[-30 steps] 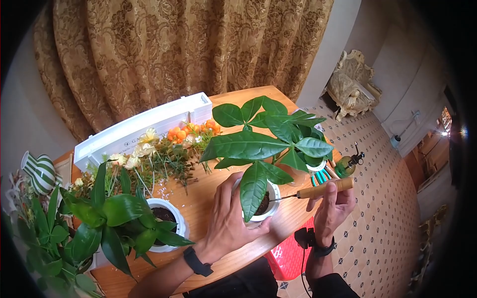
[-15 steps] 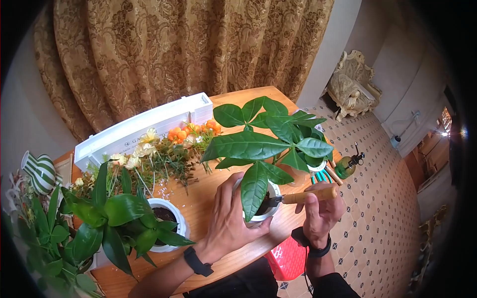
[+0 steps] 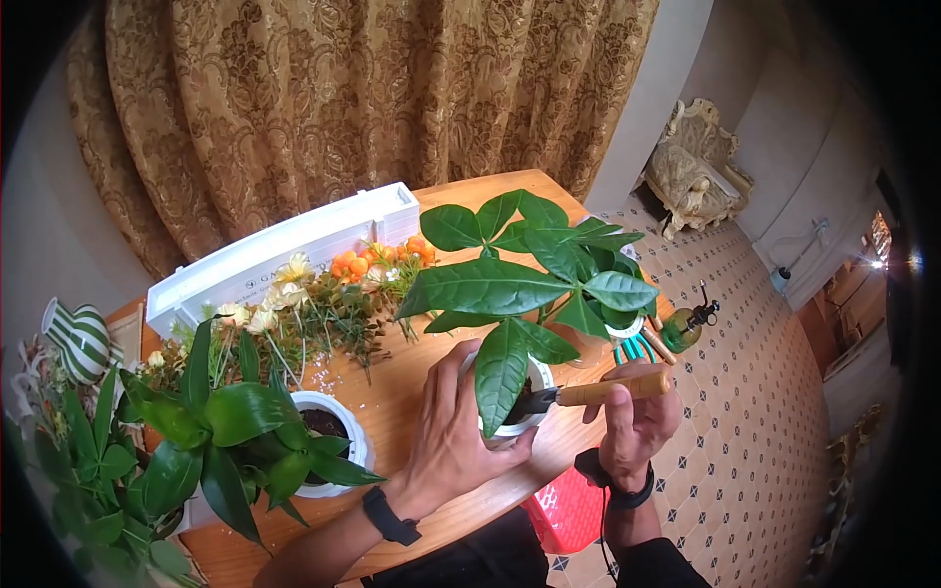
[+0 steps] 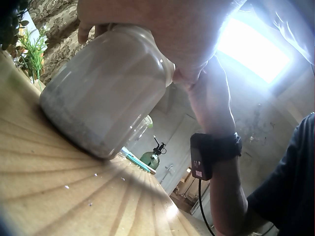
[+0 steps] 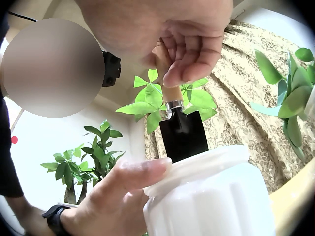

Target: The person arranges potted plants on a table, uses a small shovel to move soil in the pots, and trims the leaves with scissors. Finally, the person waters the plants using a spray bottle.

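Note:
My left hand (image 3: 453, 436) grips the rim of a white pot (image 3: 536, 419) from its left side, thumb along the near edge. Broad green leaves (image 3: 500, 372) rise from this pot and cover part of its dark soil. In my right hand (image 3: 639, 419) is the wooden handle (image 3: 613, 387) of a small trowel, held between thumb and fingers. The trowel's black blade (image 5: 184, 135) reaches down inside the pot rim in the right wrist view; its tip is hidden. The pot's lower wall (image 4: 106, 93) stands on the table in the left wrist view.
A second white pot (image 3: 361, 453) with a leafy plant stands left on the wooden table (image 3: 412, 544). Behind lie artificial flowers (image 3: 284, 296) and a long white box (image 3: 294, 240). At right are a green spray bottle (image 3: 680, 331) and teal-handled items; a red stool (image 3: 569, 510) is below.
The right hand has moved left and slightly down, and the trowel has turned so its blade shows broad side in the pot. The left hand and pot have stayed put.

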Tool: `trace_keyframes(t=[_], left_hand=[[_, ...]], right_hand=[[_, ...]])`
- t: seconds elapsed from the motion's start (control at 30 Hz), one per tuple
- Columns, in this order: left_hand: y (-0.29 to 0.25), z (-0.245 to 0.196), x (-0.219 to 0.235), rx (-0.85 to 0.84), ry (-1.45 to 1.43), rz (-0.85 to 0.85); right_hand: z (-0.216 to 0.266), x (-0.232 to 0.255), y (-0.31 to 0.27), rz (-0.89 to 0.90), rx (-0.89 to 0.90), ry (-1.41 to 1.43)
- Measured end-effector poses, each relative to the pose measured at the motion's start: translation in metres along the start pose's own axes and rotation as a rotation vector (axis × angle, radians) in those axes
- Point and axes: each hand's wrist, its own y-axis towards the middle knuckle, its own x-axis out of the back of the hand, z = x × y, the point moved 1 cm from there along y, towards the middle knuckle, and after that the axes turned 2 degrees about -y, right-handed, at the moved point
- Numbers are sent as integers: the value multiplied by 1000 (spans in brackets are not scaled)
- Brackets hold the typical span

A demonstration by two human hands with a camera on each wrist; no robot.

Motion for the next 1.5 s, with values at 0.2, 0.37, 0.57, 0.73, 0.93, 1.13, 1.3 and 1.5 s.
trace_keyframes(t=[0.2,0.37,0.57,0.73,0.93,1.13,1.3,1.5], left_hand=[[0,0,0,-8,7,4],[0,1,0,19,-9,18],[0,1,0,-1,-14,8],[-1,3,-3,-13,-14,1],[-1,0,-1,-19,5,-19],[-2,-2,-1,-34,40,-52],[-1,-4,1,-46,49,-48],[0,-7,5,-22,27,-23]], right_hand=[[6,-4,3,71,20,-54],[10,-4,3,-13,-85,4],[8,-1,6,52,1,-64],[8,4,2,15,-28,-13],[14,8,0,-150,-103,91],[20,18,-4,-132,-108,112],[17,29,-2,11,89,17],[22,22,13,269,217,43]])
